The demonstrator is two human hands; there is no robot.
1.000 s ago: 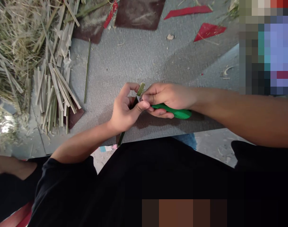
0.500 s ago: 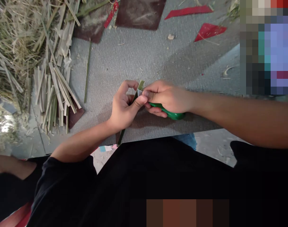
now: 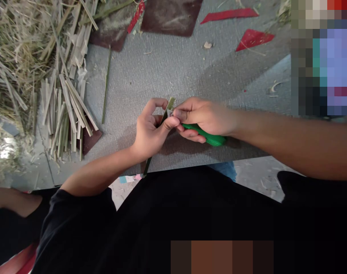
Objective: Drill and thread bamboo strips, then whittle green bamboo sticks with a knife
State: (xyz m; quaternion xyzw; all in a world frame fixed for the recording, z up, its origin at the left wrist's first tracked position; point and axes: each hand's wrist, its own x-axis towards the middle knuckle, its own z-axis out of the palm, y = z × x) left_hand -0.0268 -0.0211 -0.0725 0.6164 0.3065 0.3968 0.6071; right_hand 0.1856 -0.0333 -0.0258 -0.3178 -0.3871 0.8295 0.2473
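Note:
My left hand (image 3: 150,133) is closed around a thin green bamboo strip (image 3: 171,102). The strip slants, its upper end poking past my fingers and its lower end reaching the table edge near my shirt. In my right hand (image 3: 210,118) is a knife with a green handle (image 3: 214,140), its butt sticking out below my palm. Only a small grey bit of the blade (image 3: 169,113) shows, against the strip. My left thumb and right fingertips meet there and hide the rest of the blade.
Cut bamboo strips (image 3: 73,110) lie in a bundle on the left, beside a heap of shavings (image 3: 22,45). Brown sheets (image 3: 170,19) and red scraps (image 3: 253,40) are at the back of the grey table (image 3: 150,72). Another person's arm (image 3: 16,199) shows at lower left.
Both hands, with the strip and knife, appear slightly further right, but the whole view has shifted a little too. The grips look the same.

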